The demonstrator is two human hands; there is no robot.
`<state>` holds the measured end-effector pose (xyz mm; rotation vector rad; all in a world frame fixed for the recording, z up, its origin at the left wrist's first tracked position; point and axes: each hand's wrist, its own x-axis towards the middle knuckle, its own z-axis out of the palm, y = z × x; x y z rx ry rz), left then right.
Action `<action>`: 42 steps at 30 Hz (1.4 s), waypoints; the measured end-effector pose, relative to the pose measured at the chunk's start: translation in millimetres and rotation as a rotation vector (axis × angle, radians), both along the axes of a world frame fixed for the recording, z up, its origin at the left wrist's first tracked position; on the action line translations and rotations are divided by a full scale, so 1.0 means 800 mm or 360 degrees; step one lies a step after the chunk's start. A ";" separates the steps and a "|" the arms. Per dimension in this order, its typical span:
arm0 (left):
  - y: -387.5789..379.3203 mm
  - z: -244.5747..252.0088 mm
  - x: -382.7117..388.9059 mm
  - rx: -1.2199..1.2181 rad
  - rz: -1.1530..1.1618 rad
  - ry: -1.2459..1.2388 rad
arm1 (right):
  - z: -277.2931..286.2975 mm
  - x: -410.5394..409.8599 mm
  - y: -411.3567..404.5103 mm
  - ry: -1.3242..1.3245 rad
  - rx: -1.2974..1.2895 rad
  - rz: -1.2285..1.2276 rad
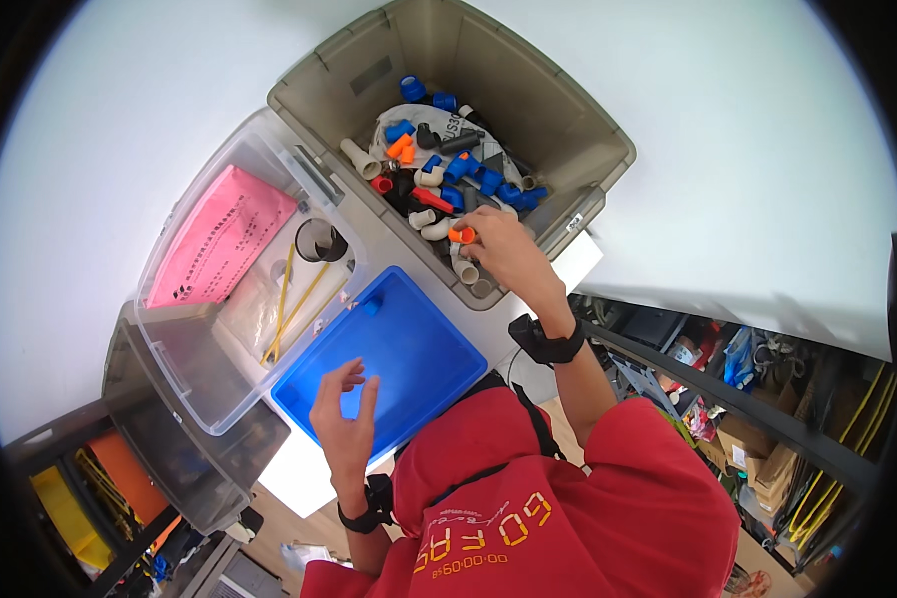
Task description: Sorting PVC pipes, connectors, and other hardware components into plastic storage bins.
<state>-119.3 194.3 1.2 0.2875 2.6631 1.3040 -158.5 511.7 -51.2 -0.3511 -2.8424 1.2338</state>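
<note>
My right hand [504,254] is inside the near part of a large grey-brown plastic bin [546,82], its fingers on an orange pipe fitting [461,235]. Around it lie blue fittings [463,166], a red valve handle [432,199], beige elbows and grey pipe pieces, partly over a white printed bag [418,119]. My left hand [347,418] hangs over a shallow blue tray [418,344], fingers apart and holding nothing. A small blue piece [372,306] lies near the tray's far edge.
Left of the tray stands a clear plastic box [194,374] with a pink printed packet [220,239], a black cup [320,241] and yellow sticks [299,303]. A dark translucent bin [187,456] is at the lower left. Shelves with mixed goods flank the person on both sides.
</note>
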 end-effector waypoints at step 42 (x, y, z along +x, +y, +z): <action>-0.203 -0.013 0.127 -0.0066 0.0366 0.0151 | -0.247 -0.016 -0.284 -0.0557 0.0431 -0.0015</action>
